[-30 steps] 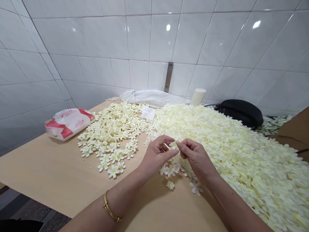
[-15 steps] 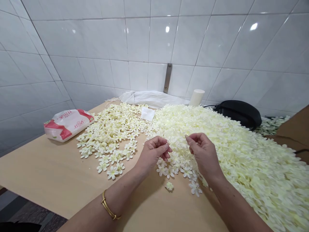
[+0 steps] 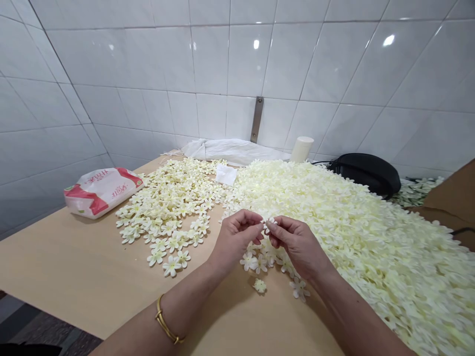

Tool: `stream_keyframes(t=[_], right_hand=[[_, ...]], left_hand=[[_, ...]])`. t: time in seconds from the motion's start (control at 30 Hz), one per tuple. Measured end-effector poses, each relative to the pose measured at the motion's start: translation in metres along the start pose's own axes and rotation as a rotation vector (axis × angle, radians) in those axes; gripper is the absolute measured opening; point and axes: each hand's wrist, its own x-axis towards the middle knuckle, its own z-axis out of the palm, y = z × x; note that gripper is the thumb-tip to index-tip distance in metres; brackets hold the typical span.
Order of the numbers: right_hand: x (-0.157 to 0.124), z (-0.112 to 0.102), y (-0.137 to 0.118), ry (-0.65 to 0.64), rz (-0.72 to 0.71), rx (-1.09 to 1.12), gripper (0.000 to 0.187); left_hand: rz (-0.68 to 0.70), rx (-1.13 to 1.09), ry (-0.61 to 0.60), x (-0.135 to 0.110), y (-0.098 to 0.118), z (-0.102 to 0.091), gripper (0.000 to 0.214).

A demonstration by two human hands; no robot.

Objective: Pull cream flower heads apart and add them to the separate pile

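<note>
My left hand (image 3: 237, 236) and my right hand (image 3: 295, 242) meet fingertip to fingertip above the table, both pinched on a small cream fabric flower (image 3: 267, 223). Under them lie a few loose flowers (image 3: 260, 285). A huge heap of cream flowers (image 3: 356, 222) spreads to the right. A flatter, spread-out patch of flowers (image 3: 168, 207) lies to the left. My left wrist wears a gold bangle (image 3: 165, 321).
The wooden table (image 3: 74, 267) ends at its near-left edge. A red and white tissue pack (image 3: 98, 190) lies at the left. Along the tiled wall are a white cloth (image 3: 233, 148), a white cylinder (image 3: 301, 148) and a black bag (image 3: 365, 173). A cardboard box (image 3: 454, 198) stands at the right.
Half a second ago my hands were apart, each pinched. Now they have come together again on one flower.
</note>
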Motion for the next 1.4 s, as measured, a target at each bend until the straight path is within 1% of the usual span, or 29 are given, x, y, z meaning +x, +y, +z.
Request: stream_keyframes(t=[0.07,0.17,0.23,0.3,0.4,0.53,0.63,0.77,0.87,0.97,1.1,1.17,1.23,1.33,1.4], right_hand=[[0.0,0.0,0.0,0.014,-0.024,-0.081,0.032],[-0.002,0.002,-0.002,0.06,-0.08,-0.255,0.029],[-0.003,0.003,-0.003,0.098,-0.118,-0.338,0.028],[-0.004,0.003,-0.003,0.12,-0.14,-0.368,0.029],[-0.002,0.001,-0.001,0.12,-0.146,-0.318,0.035],[0.0,-0.002,0.003,0.106,-0.132,-0.204,0.042],[0.001,-0.002,0.004,0.075,-0.112,-0.183,0.044],[0.0,0.0,0.002,0.027,-0.079,-0.178,0.047],[0.0,0.001,0.001,-0.024,-0.064,-0.198,0.046],[0.0,0.0,-0.002,-0.039,-0.023,-0.142,0.047],[0.002,-0.004,-0.007,0.048,-0.023,-0.062,0.047],[0.004,-0.006,-0.007,0.06,-0.027,-0.051,0.045],[0.004,-0.007,-0.006,0.059,-0.016,-0.05,0.045],[0.004,-0.008,-0.003,0.09,-0.029,-0.127,0.047],[0.004,-0.007,-0.002,0.124,-0.084,-0.248,0.048]], left_hand=[[-0.036,0.001,0.017,0.001,0.0,-0.001,0.017],[-0.077,0.046,-0.031,0.001,-0.002,-0.001,0.021],[-0.076,0.057,-0.054,0.001,-0.002,0.0,0.02],[-0.067,0.053,-0.047,0.0,-0.002,0.001,0.018],[-0.061,0.028,-0.031,0.0,-0.001,0.002,0.017],[-0.094,-0.016,-0.064,0.0,0.0,0.002,0.021],[-0.116,-0.031,-0.085,0.0,-0.001,0.002,0.023],[-0.046,-0.041,-0.104,-0.001,-0.002,0.002,0.026],[-0.03,-0.058,-0.118,-0.001,-0.003,0.002,0.022],[-0.072,-0.099,-0.072,0.001,-0.004,0.0,0.016],[-0.115,-0.106,0.051,0.007,-0.009,-0.004,0.019],[-0.096,-0.046,0.093,0.008,-0.009,-0.005,0.02],[-0.067,0.059,0.126,0.008,-0.008,-0.006,0.02],[-0.024,0.198,0.164,0.005,-0.004,-0.004,0.022],[-0.005,0.214,0.126,0.002,-0.001,-0.001,0.022]])
